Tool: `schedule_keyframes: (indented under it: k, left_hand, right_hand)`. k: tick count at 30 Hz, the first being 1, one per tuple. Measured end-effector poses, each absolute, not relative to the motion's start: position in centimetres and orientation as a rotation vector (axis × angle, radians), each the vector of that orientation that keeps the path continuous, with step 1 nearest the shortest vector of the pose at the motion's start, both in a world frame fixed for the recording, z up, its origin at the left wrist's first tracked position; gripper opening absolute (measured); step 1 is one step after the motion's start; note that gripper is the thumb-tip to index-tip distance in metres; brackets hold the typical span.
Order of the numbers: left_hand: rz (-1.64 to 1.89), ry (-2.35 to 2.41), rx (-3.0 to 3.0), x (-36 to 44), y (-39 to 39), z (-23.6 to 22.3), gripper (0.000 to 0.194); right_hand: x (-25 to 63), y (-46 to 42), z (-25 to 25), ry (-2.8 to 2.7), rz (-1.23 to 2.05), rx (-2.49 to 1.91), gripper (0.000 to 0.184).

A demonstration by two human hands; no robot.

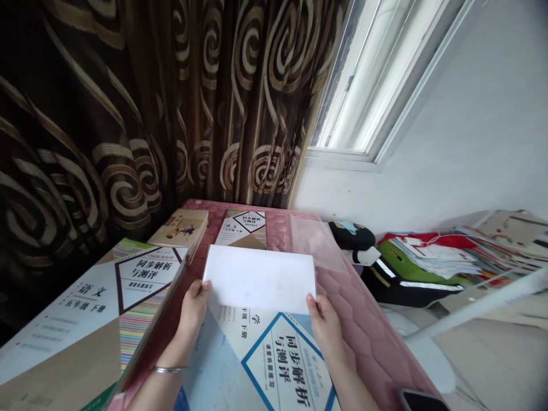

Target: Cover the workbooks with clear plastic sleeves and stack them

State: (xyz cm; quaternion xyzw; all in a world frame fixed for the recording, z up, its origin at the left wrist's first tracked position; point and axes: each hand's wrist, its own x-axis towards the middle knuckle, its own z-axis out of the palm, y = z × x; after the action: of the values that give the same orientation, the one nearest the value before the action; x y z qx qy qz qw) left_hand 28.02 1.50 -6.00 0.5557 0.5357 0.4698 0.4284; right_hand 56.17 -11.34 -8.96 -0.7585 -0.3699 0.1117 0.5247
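My left hand (194,308) and my right hand (326,324) hold a white sheet of paper (261,277) by its two sides, thumbs on top. Whether it is one sheet or several I cannot tell. The paper is above a blue-and-white workbook (257,354) and covers that book's upper part. A bracelet circles my left wrist. To the left of my left hand lies a large workbook (85,308) with a striped and tan cover. Another workbook (244,221) lies beyond the paper, partly hidden by it.
Behind the left workbook sits a stack of tan booklets (180,228). A pink quilted cover (363,319) lies beneath everything, with a clear plastic sheet (312,237) on it. A phone (422,401) rests near the front right. Bags and papers (423,268) pile by the wall.
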Motion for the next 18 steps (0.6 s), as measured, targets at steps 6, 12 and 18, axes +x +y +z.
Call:
schedule_keyframes:
  k: [6,12,18]
  left_hand:
    - [1.218,1.263,1.37,28.1,1.8,-6.2,0.051]
    - [1.207,1.184,1.371,27.7,2.1,-6.0,0.048]
    - [1.126,1.221,1.343,27.3,2.8,-5.8,0.054]
  right_hand:
    - [55.3,-11.9,-7.2,-0.794,0.469,-1.604,0.042]
    - [55.6,-10.9,-6.7,-0.832,0.431,-1.615,0.05]
    - [57.1,-7.0,-4.8,-0.968,0.28,-1.659,0.046]
